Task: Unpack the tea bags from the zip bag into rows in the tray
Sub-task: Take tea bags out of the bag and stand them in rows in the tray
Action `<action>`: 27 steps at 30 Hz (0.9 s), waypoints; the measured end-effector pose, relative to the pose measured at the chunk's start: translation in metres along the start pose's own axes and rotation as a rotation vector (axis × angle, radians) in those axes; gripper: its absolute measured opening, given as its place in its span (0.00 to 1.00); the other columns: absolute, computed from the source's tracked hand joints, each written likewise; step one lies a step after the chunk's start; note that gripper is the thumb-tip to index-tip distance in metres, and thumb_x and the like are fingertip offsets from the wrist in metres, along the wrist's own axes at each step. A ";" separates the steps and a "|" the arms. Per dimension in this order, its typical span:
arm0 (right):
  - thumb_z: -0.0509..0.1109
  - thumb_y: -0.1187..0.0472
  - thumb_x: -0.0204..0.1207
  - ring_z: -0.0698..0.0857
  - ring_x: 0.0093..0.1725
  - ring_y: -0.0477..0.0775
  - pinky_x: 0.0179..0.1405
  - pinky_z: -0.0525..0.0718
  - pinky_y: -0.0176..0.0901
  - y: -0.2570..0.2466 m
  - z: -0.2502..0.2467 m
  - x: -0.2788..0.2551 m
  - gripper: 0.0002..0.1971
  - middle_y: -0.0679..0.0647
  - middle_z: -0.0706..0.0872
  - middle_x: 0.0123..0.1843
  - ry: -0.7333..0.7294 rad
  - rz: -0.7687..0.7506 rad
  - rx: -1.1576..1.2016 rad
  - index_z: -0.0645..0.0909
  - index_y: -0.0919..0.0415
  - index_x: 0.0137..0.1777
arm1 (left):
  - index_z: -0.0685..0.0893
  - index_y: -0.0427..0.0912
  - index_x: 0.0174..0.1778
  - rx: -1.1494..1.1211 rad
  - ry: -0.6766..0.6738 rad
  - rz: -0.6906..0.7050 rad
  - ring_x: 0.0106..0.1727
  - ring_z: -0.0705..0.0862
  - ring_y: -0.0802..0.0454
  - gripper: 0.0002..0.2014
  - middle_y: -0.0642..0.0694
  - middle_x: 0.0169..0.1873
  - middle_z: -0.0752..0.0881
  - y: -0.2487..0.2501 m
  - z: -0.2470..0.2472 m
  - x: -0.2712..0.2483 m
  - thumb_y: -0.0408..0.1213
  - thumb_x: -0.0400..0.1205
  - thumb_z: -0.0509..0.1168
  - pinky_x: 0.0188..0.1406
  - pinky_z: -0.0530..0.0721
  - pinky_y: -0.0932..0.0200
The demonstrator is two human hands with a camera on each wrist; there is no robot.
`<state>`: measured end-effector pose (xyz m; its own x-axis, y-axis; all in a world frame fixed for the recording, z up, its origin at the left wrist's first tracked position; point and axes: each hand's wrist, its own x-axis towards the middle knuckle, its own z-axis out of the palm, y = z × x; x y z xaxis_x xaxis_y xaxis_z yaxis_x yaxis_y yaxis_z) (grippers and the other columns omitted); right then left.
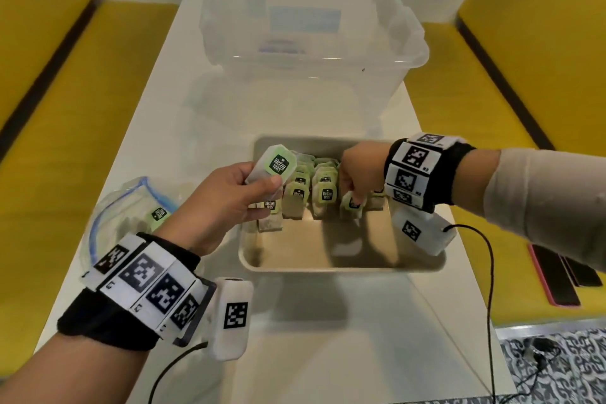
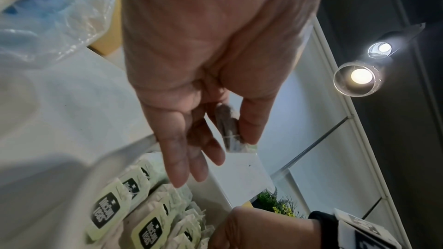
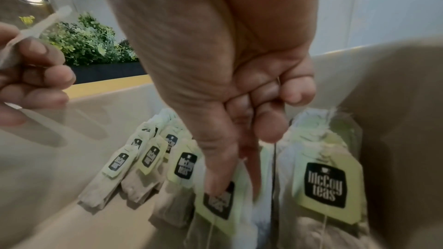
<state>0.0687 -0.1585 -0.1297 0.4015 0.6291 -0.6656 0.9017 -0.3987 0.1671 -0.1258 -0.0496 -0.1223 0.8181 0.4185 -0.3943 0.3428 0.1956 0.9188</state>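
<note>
A beige tray (image 1: 341, 267) stands mid-table, with several green-tagged tea bags (image 1: 311, 187) standing in rows in its far half. My left hand (image 1: 269, 195) hovers over the tray's left edge and pinches one tea bag (image 1: 273, 166) between thumb and fingers; the left wrist view shows this bag (image 2: 228, 128) edge-on. My right hand (image 1: 354, 198) reaches down into the tray and pinches a tea bag (image 3: 220, 198) in a row toward the right, thumb on its tag. The clear zip bag (image 1: 124, 207) lies to the left, open, with one tea bag (image 1: 159, 215) visible inside.
A large clear plastic tub (image 1: 311, 26) stands beyond the tray. Yellow seats (image 1: 82, 108) flank the white table (image 1: 295, 338). A pink-edged phone (image 1: 554, 275) lies on the right seat. Cables hang from both wrist cameras. The tray's near half holds no bags.
</note>
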 end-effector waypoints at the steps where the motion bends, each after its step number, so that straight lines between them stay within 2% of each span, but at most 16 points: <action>1: 0.76 0.51 0.68 0.86 0.48 0.55 0.47 0.83 0.43 0.000 0.000 0.002 0.14 0.53 0.89 0.49 0.004 0.007 -0.004 0.87 0.56 0.51 | 0.84 0.41 0.55 0.002 -0.003 0.000 0.52 0.87 0.55 0.09 0.44 0.48 0.88 0.000 0.000 0.000 0.37 0.80 0.64 0.51 0.86 0.58; 4: 0.75 0.52 0.68 0.83 0.42 0.56 0.44 0.83 0.45 -0.001 0.000 0.002 0.09 0.53 0.85 0.39 0.030 0.039 -0.035 0.82 0.57 0.37 | 0.84 0.40 0.50 0.003 -0.006 0.005 0.47 0.86 0.53 0.07 0.45 0.42 0.87 0.000 -0.002 0.000 0.36 0.79 0.66 0.46 0.87 0.61; 7: 0.75 0.53 0.68 0.81 0.39 0.56 0.40 0.81 0.43 -0.001 -0.001 0.002 0.12 0.52 0.83 0.36 0.044 0.060 -0.029 0.77 0.55 0.31 | 0.85 0.41 0.48 0.027 -0.016 0.016 0.41 0.85 0.55 0.05 0.46 0.37 0.86 0.000 -0.002 0.001 0.35 0.78 0.67 0.38 0.87 0.63; 9: 0.76 0.52 0.67 0.82 0.40 0.56 0.39 0.81 0.42 0.000 -0.001 0.003 0.10 0.52 0.83 0.37 0.042 0.070 -0.023 0.79 0.55 0.33 | 0.85 0.40 0.49 0.038 -0.030 0.019 0.36 0.85 0.58 0.06 0.46 0.37 0.87 0.000 -0.001 0.001 0.34 0.77 0.68 0.33 0.86 0.66; 12: 0.78 0.50 0.66 0.83 0.40 0.56 0.39 0.81 0.42 0.002 -0.004 -0.004 0.11 0.52 0.85 0.38 0.046 0.097 0.006 0.85 0.56 0.42 | 0.83 0.40 0.47 0.057 -0.050 0.015 0.31 0.85 0.59 0.06 0.44 0.36 0.87 0.001 0.001 0.000 0.34 0.75 0.69 0.29 0.84 0.68; 15: 0.77 0.50 0.68 0.82 0.41 0.54 0.38 0.77 0.41 0.006 -0.017 -0.021 0.14 0.51 0.86 0.42 0.181 0.084 0.092 0.85 0.56 0.49 | 0.83 0.41 0.46 0.105 -0.046 0.031 0.31 0.86 0.59 0.08 0.43 0.37 0.87 0.003 0.002 -0.001 0.35 0.72 0.72 0.29 0.84 0.67; 17: 0.78 0.50 0.68 0.84 0.43 0.52 0.39 0.78 0.41 0.007 -0.031 -0.038 0.14 0.47 0.87 0.43 0.242 -0.005 0.318 0.84 0.52 0.51 | 0.83 0.41 0.47 0.154 -0.042 0.058 0.34 0.86 0.56 0.11 0.41 0.40 0.88 0.006 0.004 -0.001 0.34 0.71 0.74 0.32 0.86 0.64; 19: 0.80 0.52 0.65 0.86 0.44 0.52 0.42 0.85 0.45 0.003 -0.042 -0.059 0.17 0.45 0.89 0.45 0.193 -0.139 0.638 0.81 0.48 0.52 | 0.83 0.41 0.48 0.207 -0.033 0.092 0.35 0.87 0.53 0.13 0.41 0.41 0.89 0.011 0.007 -0.001 0.34 0.70 0.75 0.35 0.85 0.59; 21: 0.80 0.54 0.65 0.86 0.38 0.50 0.42 0.84 0.46 -0.002 -0.046 -0.074 0.17 0.48 0.90 0.46 0.171 -0.208 0.822 0.79 0.49 0.52 | 0.84 0.41 0.47 0.261 -0.033 0.135 0.34 0.86 0.53 0.12 0.41 0.39 0.88 0.015 0.012 -0.001 0.34 0.69 0.76 0.36 0.85 0.57; 23: 0.78 0.58 0.68 0.84 0.32 0.48 0.39 0.84 0.48 -0.008 -0.044 -0.084 0.10 0.52 0.89 0.40 0.249 -0.219 0.884 0.81 0.54 0.47 | 0.84 0.41 0.45 0.305 -0.045 0.180 0.34 0.85 0.53 0.10 0.42 0.37 0.88 0.019 0.017 0.000 0.35 0.70 0.76 0.35 0.85 0.56; 25: 0.78 0.61 0.69 0.83 0.29 0.49 0.41 0.86 0.53 -0.008 -0.041 -0.089 0.07 0.54 0.89 0.36 0.341 -0.191 0.907 0.83 0.58 0.43 | 0.85 0.44 0.42 0.338 -0.059 0.218 0.35 0.86 0.54 0.06 0.44 0.36 0.88 0.022 0.023 0.000 0.37 0.72 0.75 0.36 0.85 0.55; 26: 0.79 0.61 0.68 0.82 0.28 0.49 0.41 0.87 0.54 -0.006 -0.040 -0.091 0.06 0.53 0.88 0.34 0.375 -0.171 0.904 0.84 0.58 0.41 | 0.85 0.47 0.41 0.359 -0.061 0.231 0.36 0.86 0.54 0.04 0.46 0.37 0.89 0.023 0.025 0.001 0.39 0.73 0.74 0.36 0.86 0.55; 27: 0.80 0.61 0.67 0.82 0.27 0.47 0.39 0.87 0.50 -0.002 -0.039 -0.092 0.06 0.49 0.87 0.31 0.405 -0.145 0.880 0.84 0.56 0.39 | 0.86 0.50 0.42 0.389 -0.059 0.244 0.39 0.87 0.55 0.03 0.49 0.39 0.90 0.023 0.026 0.002 0.40 0.75 0.73 0.37 0.86 0.56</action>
<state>0.0362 -0.1900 -0.0403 0.4687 0.8274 -0.3093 0.5710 -0.5510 -0.6086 -0.1047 -0.0672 -0.1016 0.9174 0.3577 -0.1744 0.2756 -0.2547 0.9269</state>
